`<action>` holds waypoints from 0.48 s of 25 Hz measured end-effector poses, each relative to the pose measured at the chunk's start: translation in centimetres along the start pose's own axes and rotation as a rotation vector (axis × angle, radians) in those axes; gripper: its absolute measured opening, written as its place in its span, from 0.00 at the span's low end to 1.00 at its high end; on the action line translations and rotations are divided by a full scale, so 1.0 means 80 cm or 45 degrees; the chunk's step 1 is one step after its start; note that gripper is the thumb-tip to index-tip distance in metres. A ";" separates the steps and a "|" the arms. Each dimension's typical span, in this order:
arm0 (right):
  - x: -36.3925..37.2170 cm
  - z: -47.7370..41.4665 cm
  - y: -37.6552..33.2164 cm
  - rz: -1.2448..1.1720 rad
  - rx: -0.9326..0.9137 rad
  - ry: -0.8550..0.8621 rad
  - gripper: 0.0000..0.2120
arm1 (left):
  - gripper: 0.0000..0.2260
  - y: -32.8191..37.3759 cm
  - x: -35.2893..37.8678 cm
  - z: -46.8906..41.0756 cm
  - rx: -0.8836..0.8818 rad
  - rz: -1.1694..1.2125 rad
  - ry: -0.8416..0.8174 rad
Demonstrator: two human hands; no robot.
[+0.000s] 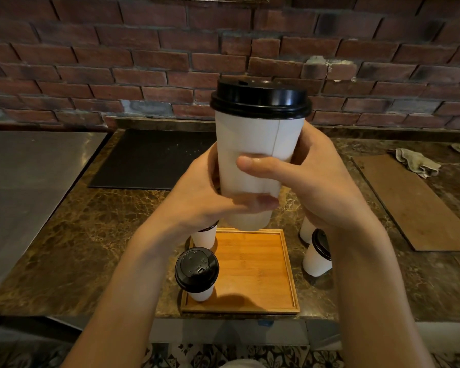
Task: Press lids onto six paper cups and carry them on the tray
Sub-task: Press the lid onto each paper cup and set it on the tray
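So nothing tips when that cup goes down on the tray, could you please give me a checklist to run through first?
1. Lid sits level on the held cup: ok.
2. Left hand and right hand both grip it: ok.
3. Tray has bare room in its middle: ok.
4. Front tray cup is lidded: ok.
5. Cups right of the tray all lidded: cannot tell, the right hand hides one.

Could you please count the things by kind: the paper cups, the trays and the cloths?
Square wooden tray: 1
White paper cups: 5 (one held up, two at the tray's left edge, two right of it)
Crumpled beige cloth: 1
Total: 7
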State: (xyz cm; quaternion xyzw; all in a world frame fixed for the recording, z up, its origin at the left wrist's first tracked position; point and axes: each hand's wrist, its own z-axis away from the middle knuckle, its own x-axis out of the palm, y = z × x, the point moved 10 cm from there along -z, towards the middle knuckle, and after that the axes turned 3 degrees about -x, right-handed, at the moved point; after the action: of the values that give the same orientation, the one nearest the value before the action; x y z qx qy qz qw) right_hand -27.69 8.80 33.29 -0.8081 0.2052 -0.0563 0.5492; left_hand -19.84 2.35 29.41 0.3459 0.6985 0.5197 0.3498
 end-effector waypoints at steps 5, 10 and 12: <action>0.004 0.003 0.008 -0.092 0.032 -0.120 0.28 | 0.32 -0.003 0.016 0.002 -0.010 0.101 -0.201; 0.008 0.007 0.021 -0.123 0.086 -0.211 0.29 | 0.32 -0.005 0.025 0.006 -0.008 0.148 -0.301; 0.010 0.006 0.023 -0.118 0.097 -0.232 0.29 | 0.31 -0.006 0.025 0.006 -0.009 0.150 -0.292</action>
State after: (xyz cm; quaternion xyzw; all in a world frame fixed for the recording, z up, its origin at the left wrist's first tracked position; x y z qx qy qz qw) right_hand -27.30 8.37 31.34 -0.7970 0.1147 -0.0158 0.5928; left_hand -20.49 4.15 28.61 0.4423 0.6303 0.4990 0.3975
